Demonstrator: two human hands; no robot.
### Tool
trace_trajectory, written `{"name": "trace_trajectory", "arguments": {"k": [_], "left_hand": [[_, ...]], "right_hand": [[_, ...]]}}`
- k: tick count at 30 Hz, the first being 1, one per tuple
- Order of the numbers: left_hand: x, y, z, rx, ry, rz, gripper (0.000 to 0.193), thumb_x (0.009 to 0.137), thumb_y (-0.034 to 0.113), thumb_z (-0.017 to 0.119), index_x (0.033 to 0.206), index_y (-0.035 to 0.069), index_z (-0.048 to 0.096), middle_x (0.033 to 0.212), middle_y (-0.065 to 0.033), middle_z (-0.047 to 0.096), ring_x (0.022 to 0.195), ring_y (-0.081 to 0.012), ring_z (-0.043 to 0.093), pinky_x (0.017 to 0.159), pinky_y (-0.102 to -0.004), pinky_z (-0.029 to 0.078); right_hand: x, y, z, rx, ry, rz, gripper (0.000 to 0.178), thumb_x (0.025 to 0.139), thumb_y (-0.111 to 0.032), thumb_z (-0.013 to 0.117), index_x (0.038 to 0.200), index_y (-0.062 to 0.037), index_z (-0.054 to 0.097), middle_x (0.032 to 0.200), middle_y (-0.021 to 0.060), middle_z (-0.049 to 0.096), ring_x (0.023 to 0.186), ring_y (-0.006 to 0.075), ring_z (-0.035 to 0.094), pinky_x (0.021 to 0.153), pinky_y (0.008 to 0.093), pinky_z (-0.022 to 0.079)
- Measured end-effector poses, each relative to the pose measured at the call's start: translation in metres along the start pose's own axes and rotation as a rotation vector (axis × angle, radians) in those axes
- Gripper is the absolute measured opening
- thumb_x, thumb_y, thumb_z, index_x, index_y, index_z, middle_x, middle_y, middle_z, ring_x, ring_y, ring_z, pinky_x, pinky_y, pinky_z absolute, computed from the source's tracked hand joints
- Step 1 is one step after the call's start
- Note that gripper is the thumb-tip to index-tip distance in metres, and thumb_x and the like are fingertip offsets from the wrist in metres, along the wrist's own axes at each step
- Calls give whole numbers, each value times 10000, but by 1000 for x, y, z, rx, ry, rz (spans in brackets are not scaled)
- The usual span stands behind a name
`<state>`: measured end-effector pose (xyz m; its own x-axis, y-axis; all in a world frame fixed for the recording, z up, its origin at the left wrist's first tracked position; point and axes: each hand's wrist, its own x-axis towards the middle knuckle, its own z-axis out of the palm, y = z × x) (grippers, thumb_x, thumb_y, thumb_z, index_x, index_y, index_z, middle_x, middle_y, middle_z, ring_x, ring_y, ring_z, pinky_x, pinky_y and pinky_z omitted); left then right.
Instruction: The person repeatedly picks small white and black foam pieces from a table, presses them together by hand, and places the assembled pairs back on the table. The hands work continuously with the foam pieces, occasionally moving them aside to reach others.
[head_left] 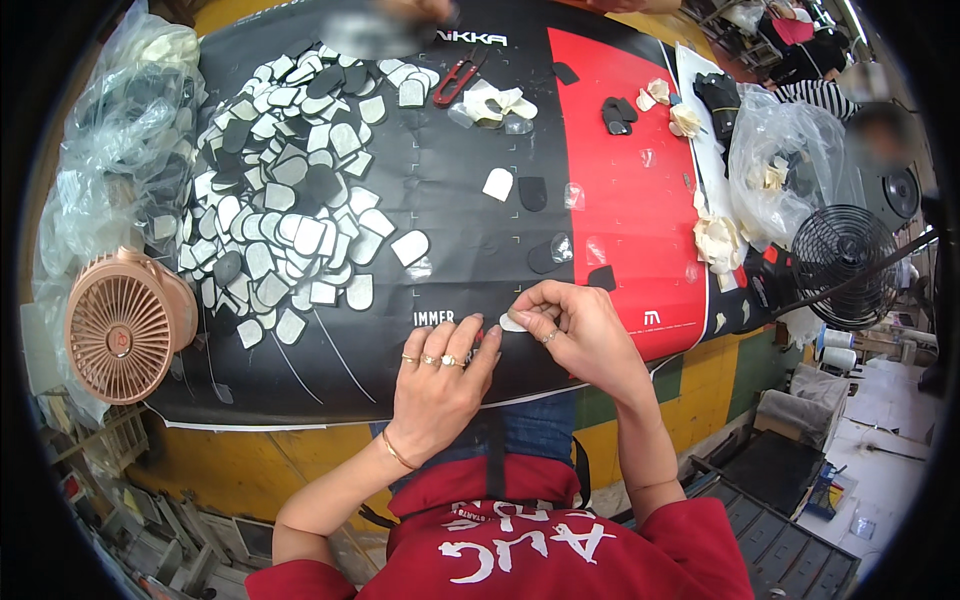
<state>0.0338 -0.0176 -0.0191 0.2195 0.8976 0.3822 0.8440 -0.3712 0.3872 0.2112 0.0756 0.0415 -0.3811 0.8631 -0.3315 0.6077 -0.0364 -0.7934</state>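
My right hand (575,330) pinches a small white flat piece (512,323) at the near edge of the black and red mat (450,190). My left hand (440,385), with rings and a thin bracelet, rests flat beside it, fingertips touching the piece's left side. A large heap of white and black tongue-shaped pieces (285,190) covers the mat's left half. Single pieces lie apart in the middle: a white one (498,184), a black one (533,193) and another white one (410,247).
A pink round fan (125,325) stands at the left edge. Red-handled snips (458,78) lie at the far side. Clear plastic bags (110,130) sit at left, another bag (785,165) at right. A black fan (845,265) stands right. Another person (870,130) sits far right.
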Motion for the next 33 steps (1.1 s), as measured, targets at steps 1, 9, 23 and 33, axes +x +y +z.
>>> {"name": "trace_trajectory", "arguments": {"k": [1, 9, 23, 33], "left_hand": [[0, 0, 0, 0, -1, 0, 330, 842, 177, 737, 1162, 104, 705, 1219, -62, 611, 1100, -234, 567, 966, -417, 446], [-2, -2, 0, -13, -12, 8, 348, 839, 186, 748, 1173, 103, 703, 1249, -44, 601, 1123, -228, 546, 983, -420, 432], [1, -4, -2, -42, -34, 30, 351, 831, 181, 747, 1164, 81, 702, 1264, -34, 604, 1117, -231, 548, 970, -424, 439], [1, -4, -2, -1, -32, 49, 342, 840, 183, 735, 1165, 80, 702, 1266, -46, 603, 1114, -232, 555, 963, -420, 452]], "right_hand": [[0, 0, 0, 0, 1, 1, 163, 951, -129, 718, 961, 34, 715, 580, -20, 521, 494, 15, 410, 461, 244, 327], [0, -2, 1, -28, 20, -8, 170, 958, -125, 709, 954, 45, 711, 586, -17, 522, 518, 22, 410, 466, 249, 329], [2, 6, 1, 30, -21, 1, 145, 943, -92, 715, 976, 49, 714, 637, -5, 583, 548, 26, 430, 491, 240, 368], [6, 4, -7, 76, -116, 71, 123, 956, -79, 700, 968, 44, 700, 651, -48, 556, 567, -6, 423, 493, 214, 346]]}}
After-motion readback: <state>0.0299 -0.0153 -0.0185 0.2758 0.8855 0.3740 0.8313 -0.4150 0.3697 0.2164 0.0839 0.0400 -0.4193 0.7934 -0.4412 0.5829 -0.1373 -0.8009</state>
